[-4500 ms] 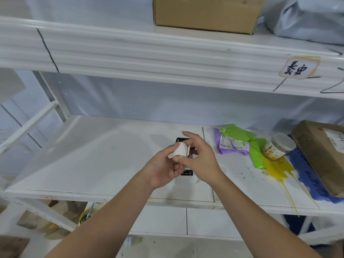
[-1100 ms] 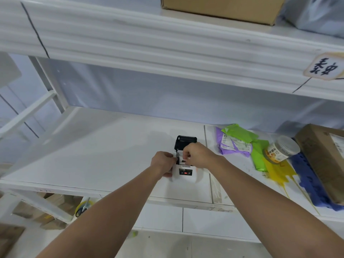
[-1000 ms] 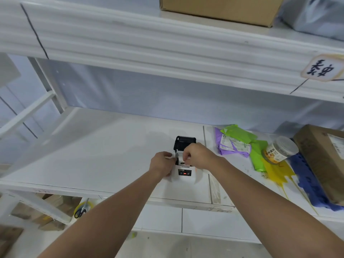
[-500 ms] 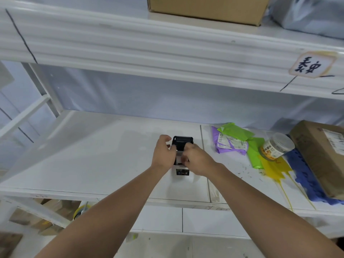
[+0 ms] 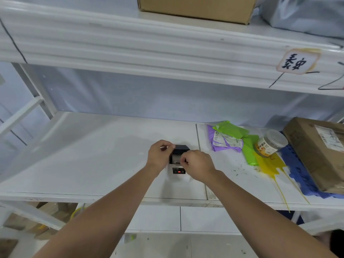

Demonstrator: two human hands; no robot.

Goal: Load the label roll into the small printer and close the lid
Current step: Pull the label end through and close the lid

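Note:
The small white printer (image 5: 179, 172) stands on the middle shelf (image 5: 93, 164), with a red light on its front panel. Its black lid (image 5: 181, 148) is hinged at the back and tipped forward over the paper bay. A pale strip, probably the label roll (image 5: 176, 158), shows under the lid. My left hand (image 5: 158, 155) pinches the lid's left corner. My right hand (image 5: 198, 166) is closed on the printer's right side, just below the lid, and hides that side.
To the right lie purple and green mailer bags (image 5: 229, 138), a clear jar (image 5: 270, 143), yellow and blue bags and a cardboard box (image 5: 318, 151). Another box (image 5: 195, 8) sits on the shelf above, whose thick front edge overhangs my hands.
Both hands rose from the printer's body to its lid. The lid, upright a second ago, now leans forward and lower over the bay. The roll left my hands earlier.

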